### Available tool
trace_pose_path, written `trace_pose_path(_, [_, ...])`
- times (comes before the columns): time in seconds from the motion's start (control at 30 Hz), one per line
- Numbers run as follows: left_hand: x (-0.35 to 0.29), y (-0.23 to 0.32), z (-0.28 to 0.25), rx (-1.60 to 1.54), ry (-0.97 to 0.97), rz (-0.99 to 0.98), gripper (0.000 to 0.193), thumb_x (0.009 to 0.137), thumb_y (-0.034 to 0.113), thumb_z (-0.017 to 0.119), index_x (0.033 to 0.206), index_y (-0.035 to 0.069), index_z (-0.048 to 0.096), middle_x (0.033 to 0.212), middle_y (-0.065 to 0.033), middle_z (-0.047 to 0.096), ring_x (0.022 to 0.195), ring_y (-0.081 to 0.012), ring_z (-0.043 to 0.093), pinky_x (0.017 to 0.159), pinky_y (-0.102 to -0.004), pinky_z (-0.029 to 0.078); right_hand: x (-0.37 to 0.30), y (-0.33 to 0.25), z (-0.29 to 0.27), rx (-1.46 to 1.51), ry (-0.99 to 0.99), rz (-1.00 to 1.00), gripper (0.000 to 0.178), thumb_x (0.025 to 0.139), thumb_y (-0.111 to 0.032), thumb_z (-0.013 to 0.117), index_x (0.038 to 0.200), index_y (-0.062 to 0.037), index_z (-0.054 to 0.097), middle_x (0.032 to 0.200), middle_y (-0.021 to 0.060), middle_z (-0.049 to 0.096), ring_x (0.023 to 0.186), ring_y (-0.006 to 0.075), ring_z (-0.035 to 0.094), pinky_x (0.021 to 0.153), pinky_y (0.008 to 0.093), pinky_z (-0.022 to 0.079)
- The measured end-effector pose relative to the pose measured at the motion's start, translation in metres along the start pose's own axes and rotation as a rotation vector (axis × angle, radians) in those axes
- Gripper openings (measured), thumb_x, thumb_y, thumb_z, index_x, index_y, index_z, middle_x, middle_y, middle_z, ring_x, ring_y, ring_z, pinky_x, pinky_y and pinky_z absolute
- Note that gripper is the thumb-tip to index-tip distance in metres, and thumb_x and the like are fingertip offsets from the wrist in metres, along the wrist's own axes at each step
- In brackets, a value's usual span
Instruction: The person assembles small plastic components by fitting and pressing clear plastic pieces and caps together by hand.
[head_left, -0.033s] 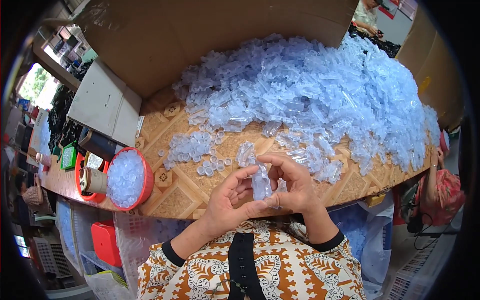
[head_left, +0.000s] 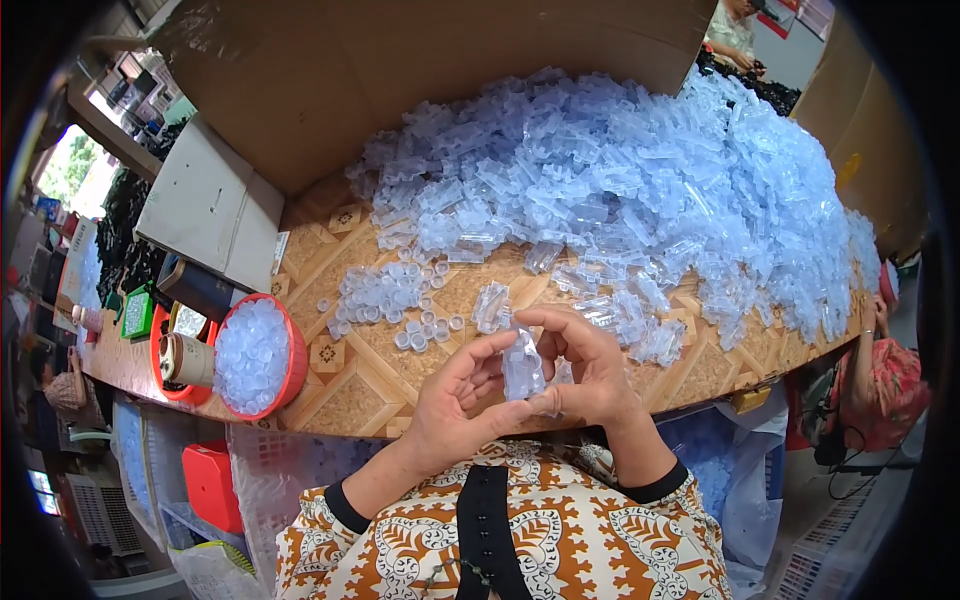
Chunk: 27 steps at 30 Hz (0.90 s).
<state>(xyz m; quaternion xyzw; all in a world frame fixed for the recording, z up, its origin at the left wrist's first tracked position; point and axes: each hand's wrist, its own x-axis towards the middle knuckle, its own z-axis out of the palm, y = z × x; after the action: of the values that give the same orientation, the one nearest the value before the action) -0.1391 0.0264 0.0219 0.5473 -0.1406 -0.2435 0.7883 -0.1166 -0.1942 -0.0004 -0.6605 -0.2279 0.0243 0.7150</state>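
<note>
Close in front of my body, a clear plastic part [head_left: 522, 366], short and boxy, is held upright between my two hands. My left hand [head_left: 452, 405] grips it from the left, its thumb low and index finger near the top. From the right, my right hand [head_left: 590, 375] closes on it, with the thumb at the lower end and fingers at the top. Another piece of clear plastic shows under the right thumb, partly hidden. Just beyond the fingers lies one more clear part [head_left: 492, 307] on the patterned tabletop [head_left: 365, 395].
A big heap of clear plastic parts [head_left: 600, 170] covers the far side, against a cardboard wall [head_left: 420, 70]. Small round clear caps [head_left: 385, 297] lie scattered left of centre. More caps fill a red bowl [head_left: 298, 350]. Another person's red sleeve [head_left: 885, 385] is at the right.
</note>
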Motion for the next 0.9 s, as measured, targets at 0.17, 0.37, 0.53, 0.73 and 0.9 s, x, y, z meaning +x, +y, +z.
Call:
trace_pose_path(0.17, [-0.002,-0.003,-0.001,0.158,0.021,0.313,0.082,0.090,0.001,0.077,0.157,-0.001,0.029,0.158,-0.0183,0.040,0.143,-0.0269,0.046,0.122,-0.0414,0.036,-0.006,-0.005,0.009,0.159,0.069,0.097,0.103,0.059,-0.023,0.099,0.146,0.0075,0.052,0.129,0.0061,0.057,0.094,0.0098,0.055,0.077,0.0243,0.048])
trace_pose_path(0.37, [-0.012,-0.011,-0.005,0.250,0.006,0.299,0.084,0.089,-0.003,0.074,0.160,0.001,0.028,0.166,-0.0165,0.030,0.150,-0.0274,0.038,0.125,-0.0431,0.032,-0.005,-0.018,0.017,-0.007,-0.020,0.051,0.101,0.060,-0.025,0.099,0.146,0.0053,0.054,0.135,0.0083,0.056,0.097,0.0109,0.056,0.078,0.0250,0.048])
trace_pose_path(0.53, [-0.019,-0.011,-0.005,0.197,0.018,0.207,0.081,0.090,-0.007,0.070,0.160,0.002,0.030,0.168,-0.0168,0.027,0.153,-0.0276,0.033,0.126,-0.0433,0.031,-0.011,-0.016,0.023,-0.069,-0.031,0.012,0.098,0.063,-0.026,0.098,0.147,0.0015,0.055,0.138,0.0089,0.054,0.096,0.0113,0.057,0.077,0.0262,0.050])
trace_pose_path(0.73, [-0.027,-0.011,-0.006,0.164,0.017,0.155,0.081,0.090,-0.011,0.067,0.160,0.002,0.029,0.169,-0.0169,0.025,0.153,-0.0279,0.032,0.126,-0.0438,0.031,-0.015,-0.017,0.031,-0.091,-0.004,-0.071,0.085,0.066,-0.015,0.094,0.143,-0.0040,0.060,0.133,0.0067,0.058,0.084,0.0101,0.059,0.073,0.0253,0.050])
trace_pose_path(0.9, [-0.031,-0.014,-0.007,0.113,0.010,0.121,0.082,0.090,-0.011,0.068,0.161,0.002,0.029,0.169,-0.0172,0.024,0.154,-0.0279,0.031,0.126,-0.0434,0.031,-0.017,-0.020,0.034,-0.153,-0.011,-0.086,0.084,0.066,-0.015,0.095,0.142,-0.0038,0.061,0.131,0.0062,0.058,0.085,0.0105,0.059,0.073,0.0253,0.050])
